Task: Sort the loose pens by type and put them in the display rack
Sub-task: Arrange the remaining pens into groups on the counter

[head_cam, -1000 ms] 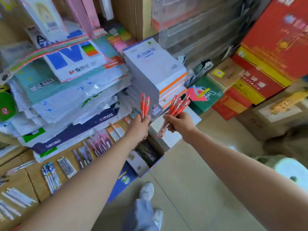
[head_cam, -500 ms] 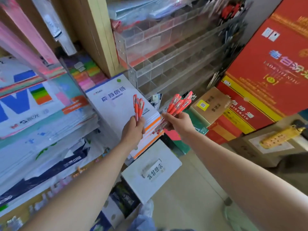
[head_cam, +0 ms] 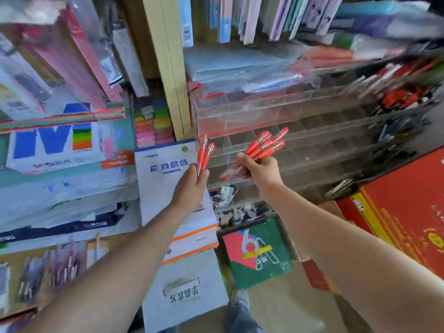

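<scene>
- I see the rack as the biggest thing ahead: clear plastic, stepped tiers of small compartments, standing right of a wooden post. Its far right end holds dark and red pens, too blurred to count.
- A red box sits at lower right, just beside the rack's base.
- Stacks of paper fill the shelves on the left.
- A white pad with blue print leans between those stacks and the rack.
- My right grip is up in front of the rack's lower tiers, fingers curled round a red bundle of several pens. They fan up and to the right, caps uppermost.
- My left grip is just beside it, in front of the pad's right edge, pinching a red pair of pens between thumb and fingers. They stand nearly upright, caps up.
- The two lots of pens are near each other but apart. I cannot tell whether either touches the rack.
</scene>
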Tool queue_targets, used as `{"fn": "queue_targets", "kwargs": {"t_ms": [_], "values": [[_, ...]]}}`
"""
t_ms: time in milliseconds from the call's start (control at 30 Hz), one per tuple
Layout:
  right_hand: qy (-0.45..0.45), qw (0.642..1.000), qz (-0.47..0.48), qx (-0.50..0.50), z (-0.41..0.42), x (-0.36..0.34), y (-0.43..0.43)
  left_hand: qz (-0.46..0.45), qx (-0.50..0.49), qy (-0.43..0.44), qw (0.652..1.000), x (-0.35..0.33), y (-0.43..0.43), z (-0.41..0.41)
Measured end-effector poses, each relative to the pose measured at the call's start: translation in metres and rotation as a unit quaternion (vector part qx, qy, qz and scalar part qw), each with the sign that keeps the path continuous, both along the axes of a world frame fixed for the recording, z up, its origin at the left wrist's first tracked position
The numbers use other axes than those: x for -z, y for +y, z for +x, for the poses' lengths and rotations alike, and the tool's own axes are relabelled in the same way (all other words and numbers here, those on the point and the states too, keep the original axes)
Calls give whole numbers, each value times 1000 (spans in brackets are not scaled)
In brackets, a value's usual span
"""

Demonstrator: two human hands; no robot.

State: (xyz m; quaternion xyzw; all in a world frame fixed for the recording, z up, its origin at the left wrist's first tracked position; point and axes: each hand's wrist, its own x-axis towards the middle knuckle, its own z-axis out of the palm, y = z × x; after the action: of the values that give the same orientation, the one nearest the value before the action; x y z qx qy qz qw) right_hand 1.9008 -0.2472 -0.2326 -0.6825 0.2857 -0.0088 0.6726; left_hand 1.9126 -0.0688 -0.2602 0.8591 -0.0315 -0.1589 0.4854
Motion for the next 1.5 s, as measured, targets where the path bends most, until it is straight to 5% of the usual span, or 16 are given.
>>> {"fn": "queue_targets", "kwargs": {"t_ms": [467,833,1500], "values": [[24,995,78,50,70,-23,0,31,-22,12,999,-15,0,23],[112,992,-50,29,91,0,17,20,13,55,998,-10,16,41],[77,989,-125,-24,70,-8,18,-49,56,110,991,-22,31,26]]}}
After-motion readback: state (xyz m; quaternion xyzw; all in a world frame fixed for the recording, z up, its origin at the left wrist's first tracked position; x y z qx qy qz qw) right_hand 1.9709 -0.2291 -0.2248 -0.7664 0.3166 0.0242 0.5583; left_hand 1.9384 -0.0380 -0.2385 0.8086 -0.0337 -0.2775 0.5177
